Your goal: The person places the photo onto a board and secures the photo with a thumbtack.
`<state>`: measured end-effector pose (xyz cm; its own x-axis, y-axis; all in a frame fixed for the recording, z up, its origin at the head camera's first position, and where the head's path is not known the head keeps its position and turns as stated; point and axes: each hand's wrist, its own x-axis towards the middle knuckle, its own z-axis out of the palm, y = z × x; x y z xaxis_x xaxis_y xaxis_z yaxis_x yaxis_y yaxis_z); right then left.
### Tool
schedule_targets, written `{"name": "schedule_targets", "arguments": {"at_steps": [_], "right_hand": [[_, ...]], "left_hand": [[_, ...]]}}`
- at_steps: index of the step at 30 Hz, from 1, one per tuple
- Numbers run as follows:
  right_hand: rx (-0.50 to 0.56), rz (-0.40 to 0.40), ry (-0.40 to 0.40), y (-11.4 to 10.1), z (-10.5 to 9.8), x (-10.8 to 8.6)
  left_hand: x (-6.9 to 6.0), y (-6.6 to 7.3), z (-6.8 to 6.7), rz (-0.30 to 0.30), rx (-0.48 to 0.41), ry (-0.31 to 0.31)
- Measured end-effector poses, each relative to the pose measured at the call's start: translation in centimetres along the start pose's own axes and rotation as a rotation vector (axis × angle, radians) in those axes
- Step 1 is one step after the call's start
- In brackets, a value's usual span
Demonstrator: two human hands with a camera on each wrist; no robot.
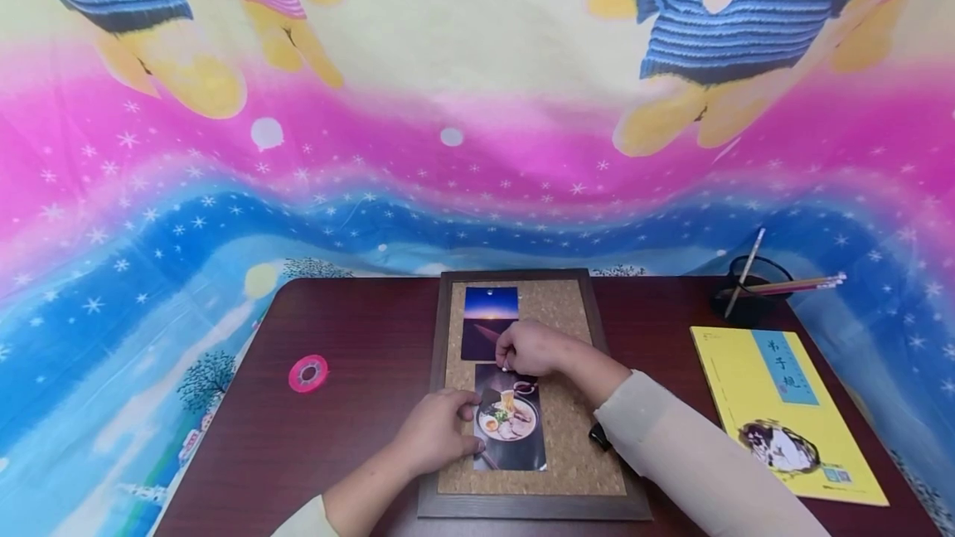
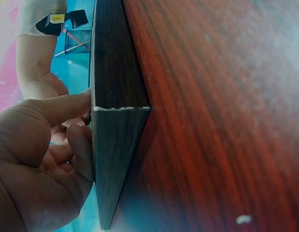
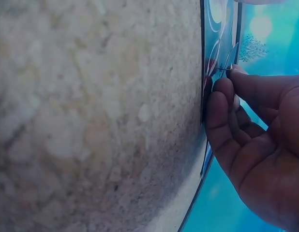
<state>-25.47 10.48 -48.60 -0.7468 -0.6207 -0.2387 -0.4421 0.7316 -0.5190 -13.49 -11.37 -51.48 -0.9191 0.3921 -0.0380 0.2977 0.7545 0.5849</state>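
Note:
A cork board [image 1: 574, 437] in a dark wooden frame lies on the table. On its lower half is a photo of a noodle bowl [image 1: 515, 446]. My left hand [image 1: 440, 429] presses that photo's left edge with thumb and forefinger spread apart. At the photo's top edge my right hand [image 1: 537, 348] pinches a push pin [image 3: 224, 69], its thin needle pointing at the photo. Above lies a sunset photo [image 1: 488, 305], with a small pale pin at its top; the right fingers overlap its lower corner. In the left wrist view the frame's side [image 2: 118, 145] hides the photos.
A pink roll of tape [image 1: 308, 374] lies on the table to the left. To the right is a yellow book [image 1: 783, 404] with a cat on its cover. Behind it stands a black mesh pen cup [image 1: 749, 297] with pencils. A patterned cloth hangs behind the table.

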Motion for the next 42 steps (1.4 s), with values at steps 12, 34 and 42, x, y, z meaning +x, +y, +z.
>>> {"name": "schedule_targets", "arguments": {"at_steps": [12,34,42], "right_hand": [[0.01,-0.015,0.033,0.6,0.04,0.05],[0.025,0.069,0.024,0.39,0.39,0.12],[-0.062,0.079,0.038,-0.16,0.8,0.35]], "left_hand": [[0.07,0.07,-0.05,-0.002,-0.006,-0.011],[0.06,0.02,0.0,-0.006,-0.015,-0.008],[0.13,0.01,0.01,-0.006,-0.008,-0.004]]}}
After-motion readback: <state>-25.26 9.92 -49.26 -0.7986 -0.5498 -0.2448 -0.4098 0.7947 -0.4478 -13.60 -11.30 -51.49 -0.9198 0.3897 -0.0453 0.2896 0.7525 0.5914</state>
